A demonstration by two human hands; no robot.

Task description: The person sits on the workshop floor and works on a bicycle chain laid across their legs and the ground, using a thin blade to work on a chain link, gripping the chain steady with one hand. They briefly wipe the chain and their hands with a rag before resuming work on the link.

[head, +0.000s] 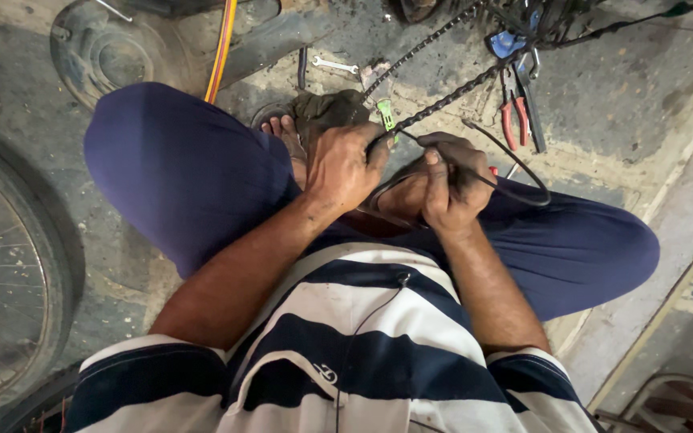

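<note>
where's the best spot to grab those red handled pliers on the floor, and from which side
Probably by the two red handles, coming from the near side, by the person's right hand. The red-handled pliers lie flat on the concrete floor with the handles pointing toward the person and slightly spread; the metal head points away, under a clutter of tools by the dark bicycle chain.

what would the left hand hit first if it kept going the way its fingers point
Probably the chain: the left hand points up and right, fingertips by a small green piece at the chain's near end. Depth is unclear from above, so it may already touch.
</note>
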